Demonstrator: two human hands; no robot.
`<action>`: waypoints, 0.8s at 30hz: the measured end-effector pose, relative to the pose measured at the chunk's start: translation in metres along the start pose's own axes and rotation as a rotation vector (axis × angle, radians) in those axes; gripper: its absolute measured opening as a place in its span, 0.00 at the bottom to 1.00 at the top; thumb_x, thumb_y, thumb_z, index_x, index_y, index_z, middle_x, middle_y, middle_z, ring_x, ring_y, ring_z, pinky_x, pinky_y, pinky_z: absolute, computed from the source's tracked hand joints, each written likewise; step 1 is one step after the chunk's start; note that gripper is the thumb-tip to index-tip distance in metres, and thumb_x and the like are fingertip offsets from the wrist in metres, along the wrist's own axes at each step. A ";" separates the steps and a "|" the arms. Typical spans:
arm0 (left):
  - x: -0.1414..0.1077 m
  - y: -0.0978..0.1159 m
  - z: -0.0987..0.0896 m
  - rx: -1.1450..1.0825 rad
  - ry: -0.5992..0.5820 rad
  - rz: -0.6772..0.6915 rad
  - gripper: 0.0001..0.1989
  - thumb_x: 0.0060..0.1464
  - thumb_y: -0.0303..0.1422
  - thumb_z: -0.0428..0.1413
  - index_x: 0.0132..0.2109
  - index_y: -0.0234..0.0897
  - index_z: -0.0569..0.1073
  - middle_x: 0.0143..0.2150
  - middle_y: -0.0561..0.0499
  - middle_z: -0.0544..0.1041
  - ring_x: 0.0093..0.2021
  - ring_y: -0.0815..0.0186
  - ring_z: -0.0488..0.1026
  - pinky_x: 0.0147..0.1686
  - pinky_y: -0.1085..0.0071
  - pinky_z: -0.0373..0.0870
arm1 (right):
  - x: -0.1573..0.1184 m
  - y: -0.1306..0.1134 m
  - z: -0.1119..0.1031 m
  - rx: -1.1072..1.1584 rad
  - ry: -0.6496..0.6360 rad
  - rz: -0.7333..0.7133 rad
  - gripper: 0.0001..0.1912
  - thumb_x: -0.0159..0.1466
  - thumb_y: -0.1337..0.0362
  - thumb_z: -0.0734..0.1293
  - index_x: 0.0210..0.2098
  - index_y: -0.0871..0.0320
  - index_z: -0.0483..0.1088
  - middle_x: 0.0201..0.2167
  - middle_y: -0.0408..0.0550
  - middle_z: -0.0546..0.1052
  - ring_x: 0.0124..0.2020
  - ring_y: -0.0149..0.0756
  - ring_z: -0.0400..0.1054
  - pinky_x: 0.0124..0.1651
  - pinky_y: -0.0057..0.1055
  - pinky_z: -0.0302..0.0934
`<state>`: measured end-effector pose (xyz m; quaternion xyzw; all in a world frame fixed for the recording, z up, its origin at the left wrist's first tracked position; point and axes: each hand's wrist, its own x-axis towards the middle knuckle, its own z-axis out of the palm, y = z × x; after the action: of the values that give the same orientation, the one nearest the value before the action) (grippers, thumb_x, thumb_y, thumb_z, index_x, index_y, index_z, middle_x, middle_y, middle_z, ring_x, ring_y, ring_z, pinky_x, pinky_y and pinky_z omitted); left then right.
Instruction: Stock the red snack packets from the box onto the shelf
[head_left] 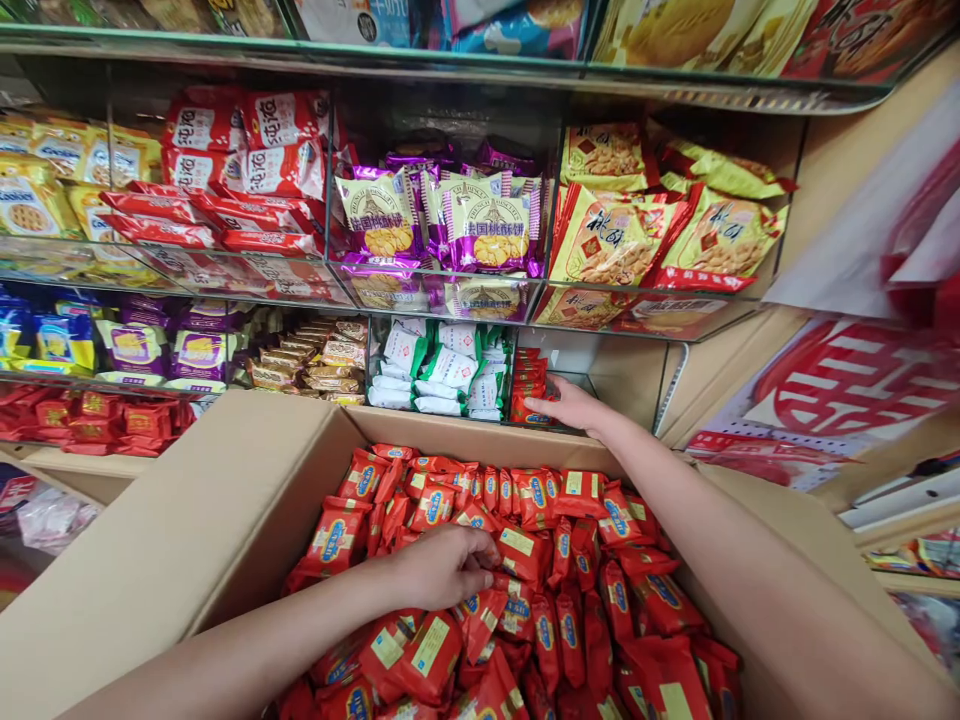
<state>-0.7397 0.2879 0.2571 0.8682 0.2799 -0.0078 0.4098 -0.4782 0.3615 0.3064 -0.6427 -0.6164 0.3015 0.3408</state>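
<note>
A large open cardboard box (255, 500) is filled with small red wrapped packets (570, 620). Over the middle of the packets is my left hand (446, 567), its fingers curled down onto a red packet near the thumb. Past the box's far edge, my right hand (562, 405) reaches into a shelf compartment, its fingers around the front of a stack of red packets (529, 375). That stack stands at the compartment's left side, beside the white and green packets (450, 365). Part of the right hand's grip is hidden.
Glass-fronted shelves (442, 285) hold purple biscuit packs (491, 225), yellow and red packs (611, 235) and red and white packs (277, 150). Right of them is a wooden upright (720, 375), with red and white printed bags (847, 380) beside it.
</note>
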 end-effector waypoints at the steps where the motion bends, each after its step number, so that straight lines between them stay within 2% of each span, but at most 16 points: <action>1: 0.000 0.000 0.000 0.011 -0.001 0.001 0.11 0.50 0.34 0.50 0.40 0.36 0.70 0.34 0.50 0.75 0.30 0.68 0.70 0.28 0.77 0.63 | 0.000 0.000 0.000 -0.035 0.009 0.027 0.34 0.50 0.49 0.67 0.52 0.59 0.60 0.49 0.55 0.69 0.47 0.40 0.65 0.51 0.39 0.57; 6: 0.000 0.002 0.002 0.095 0.002 0.037 0.12 0.50 0.34 0.50 0.41 0.36 0.71 0.35 0.50 0.75 0.30 0.69 0.69 0.29 0.77 0.63 | 0.001 -0.005 0.002 -0.292 -0.023 0.135 0.39 0.53 0.44 0.62 0.56 0.62 0.55 0.57 0.60 0.58 0.56 0.49 0.54 0.54 0.41 0.51; 9: 0.001 0.004 0.002 0.162 0.006 0.054 0.11 0.49 0.32 0.50 0.41 0.37 0.71 0.34 0.51 0.76 0.31 0.67 0.70 0.30 0.76 0.63 | 0.002 -0.008 0.004 -0.368 -0.066 0.143 0.41 0.53 0.42 0.60 0.58 0.61 0.52 0.58 0.59 0.56 0.57 0.50 0.52 0.55 0.41 0.50; 11: 0.001 0.004 0.003 0.191 0.008 0.082 0.11 0.50 0.31 0.50 0.41 0.37 0.71 0.35 0.50 0.76 0.32 0.67 0.70 0.32 0.75 0.63 | 0.002 -0.007 0.003 -0.373 -0.042 0.129 0.40 0.53 0.41 0.59 0.57 0.60 0.53 0.58 0.58 0.57 0.57 0.50 0.52 0.55 0.41 0.50; 13: 0.001 0.003 0.004 0.215 0.004 0.117 0.12 0.50 0.31 0.50 0.42 0.37 0.71 0.36 0.50 0.75 0.34 0.66 0.71 0.33 0.74 0.64 | 0.002 -0.009 0.000 -0.364 0.076 0.075 0.37 0.55 0.43 0.59 0.56 0.61 0.56 0.57 0.58 0.59 0.56 0.49 0.53 0.55 0.40 0.50; 15: 0.001 0.002 0.006 0.237 0.018 0.133 0.12 0.51 0.32 0.49 0.42 0.36 0.71 0.37 0.49 0.75 0.36 0.65 0.71 0.36 0.73 0.64 | -0.005 -0.014 -0.004 -0.364 0.296 -0.037 0.30 0.58 0.47 0.58 0.52 0.61 0.59 0.54 0.57 0.63 0.54 0.45 0.56 0.54 0.39 0.51; 17: 0.000 0.002 0.007 0.251 0.031 0.131 0.12 0.52 0.32 0.49 0.43 0.36 0.71 0.38 0.48 0.75 0.38 0.64 0.70 0.38 0.72 0.64 | -0.023 -0.025 -0.009 -0.378 0.491 -0.193 0.21 0.61 0.53 0.56 0.47 0.61 0.63 0.49 0.55 0.67 0.50 0.42 0.59 0.50 0.36 0.55; 18: 0.000 0.002 0.007 0.254 0.031 0.131 0.12 0.52 0.32 0.49 0.43 0.36 0.71 0.39 0.47 0.75 0.39 0.63 0.70 0.38 0.71 0.64 | -0.037 -0.031 -0.010 -0.406 0.525 -0.268 0.18 0.62 0.55 0.54 0.45 0.59 0.64 0.45 0.54 0.68 0.47 0.40 0.61 0.48 0.35 0.56; 19: -0.001 0.003 0.007 0.256 0.026 0.133 0.12 0.52 0.32 0.49 0.43 0.36 0.71 0.39 0.47 0.75 0.39 0.62 0.70 0.39 0.71 0.64 | -0.052 -0.036 -0.010 -0.454 0.504 -0.330 0.17 0.63 0.56 0.53 0.42 0.58 0.65 0.42 0.53 0.69 0.44 0.39 0.63 0.45 0.34 0.57; 21: -0.001 0.005 0.006 0.251 0.007 0.148 0.12 0.52 0.31 0.49 0.43 0.36 0.71 0.39 0.47 0.75 0.39 0.62 0.71 0.39 0.70 0.65 | -0.087 -0.041 -0.006 -0.649 0.299 -0.371 0.17 0.64 0.55 0.52 0.35 0.57 0.67 0.34 0.51 0.71 0.37 0.39 0.65 0.41 0.34 0.58; 23: -0.002 0.007 0.004 0.234 -0.015 0.166 0.12 0.51 0.30 0.49 0.43 0.35 0.71 0.40 0.46 0.75 0.40 0.62 0.71 0.39 0.70 0.65 | -0.117 -0.036 0.004 -0.886 0.092 -0.258 0.19 0.63 0.53 0.53 0.31 0.57 0.68 0.29 0.52 0.70 0.34 0.40 0.66 0.38 0.35 0.58; 24: -0.002 0.008 0.002 0.224 -0.025 0.170 0.13 0.50 0.29 0.50 0.43 0.35 0.71 0.40 0.47 0.75 0.40 0.62 0.71 0.39 0.71 0.65 | -0.129 -0.031 0.010 -0.968 0.035 -0.185 0.19 0.62 0.51 0.54 0.33 0.58 0.68 0.30 0.54 0.71 0.34 0.42 0.66 0.37 0.36 0.57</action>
<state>-0.7371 0.2810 0.2615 0.9289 0.1974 -0.0150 0.3129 -0.5116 0.2342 0.3214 -0.6748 -0.7344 -0.0617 0.0388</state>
